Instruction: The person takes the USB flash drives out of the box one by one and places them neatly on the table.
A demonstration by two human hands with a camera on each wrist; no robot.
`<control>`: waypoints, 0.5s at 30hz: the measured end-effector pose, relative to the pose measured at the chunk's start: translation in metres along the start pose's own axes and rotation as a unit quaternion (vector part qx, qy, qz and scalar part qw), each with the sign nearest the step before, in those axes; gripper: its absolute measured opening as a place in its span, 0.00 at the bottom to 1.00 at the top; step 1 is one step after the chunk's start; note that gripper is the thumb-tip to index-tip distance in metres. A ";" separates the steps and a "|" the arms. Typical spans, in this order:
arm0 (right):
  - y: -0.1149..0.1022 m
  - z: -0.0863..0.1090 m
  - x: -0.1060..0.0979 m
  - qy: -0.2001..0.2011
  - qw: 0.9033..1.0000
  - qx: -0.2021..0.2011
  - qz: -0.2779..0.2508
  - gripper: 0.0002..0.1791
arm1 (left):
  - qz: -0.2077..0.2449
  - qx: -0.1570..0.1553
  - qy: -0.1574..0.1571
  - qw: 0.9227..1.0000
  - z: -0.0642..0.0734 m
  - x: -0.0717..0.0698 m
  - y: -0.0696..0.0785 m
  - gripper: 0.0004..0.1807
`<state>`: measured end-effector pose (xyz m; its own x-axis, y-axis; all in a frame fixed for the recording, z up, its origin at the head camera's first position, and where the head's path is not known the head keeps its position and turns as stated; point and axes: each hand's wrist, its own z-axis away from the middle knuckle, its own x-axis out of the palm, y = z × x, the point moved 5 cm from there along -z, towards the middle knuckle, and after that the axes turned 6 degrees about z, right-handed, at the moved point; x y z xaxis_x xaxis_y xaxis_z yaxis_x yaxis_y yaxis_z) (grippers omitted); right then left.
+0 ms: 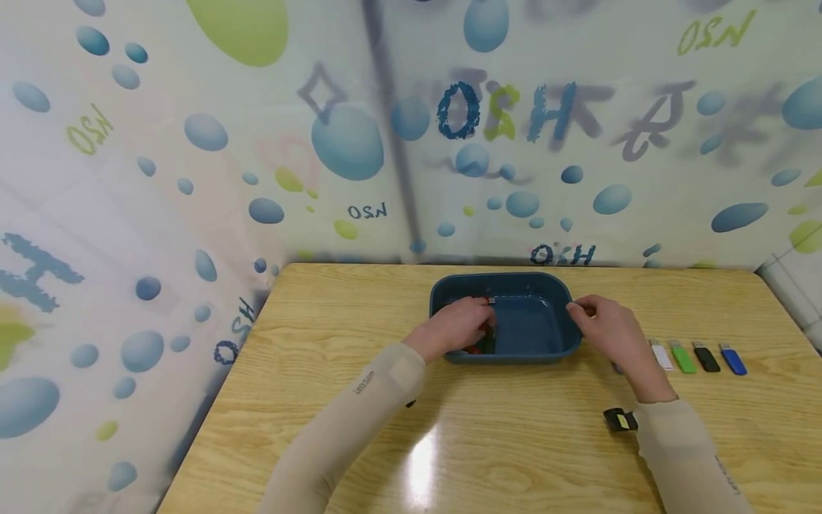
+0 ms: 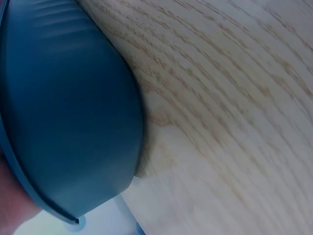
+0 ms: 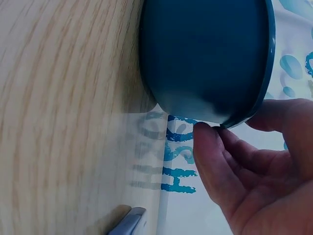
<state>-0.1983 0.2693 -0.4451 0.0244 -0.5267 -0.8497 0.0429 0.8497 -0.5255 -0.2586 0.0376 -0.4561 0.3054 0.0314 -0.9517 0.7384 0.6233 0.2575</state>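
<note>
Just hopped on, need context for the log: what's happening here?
A person's left hand reaches into the left end of a blue bin, over red and dark items; whether it grips one is hidden. The right hand pinches the bin's edge at its right end. On the wooden table, right of the bin, white, green, black and blue USB sticks lie in a row.

Site type: screened-off indoor workstation. A bubble-printed backdrop (image 1: 437,193) borders the wood-grain bench (image 1: 514,435) from 9 through 12 o'clock; wider premises cannot be identified.
</note>
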 end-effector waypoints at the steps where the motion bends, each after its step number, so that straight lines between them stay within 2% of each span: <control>1: 0.000 0.000 0.000 0.006 1.000 -0.001 0.000 0.30 | 0.014 0.000 0.001 1.000 0.001 -0.001 -0.001 0.11; 6: -0.002 0.001 -0.001 0.023 1.000 -0.005 -0.008 0.26 | 0.079 0.005 0.023 0.997 0.007 -0.005 -0.006 0.11; 11: -0.002 0.001 -0.001 0.020 1.000 -0.002 -0.020 0.25 | 0.121 0.015 0.076 0.990 0.015 -0.018 -0.007 0.12; 15: 0.000 0.000 0.000 0.015 1.000 -0.001 -0.022 0.25 | 0.155 0.007 0.118 0.981 0.022 -0.028 -0.009 0.13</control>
<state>-0.1979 0.2696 -0.4447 -0.0084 -0.5633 -0.8262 0.0415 0.8253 -0.5631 -0.2607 0.0136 -0.4281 0.3704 0.3985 -0.8390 0.6404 0.5447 0.5415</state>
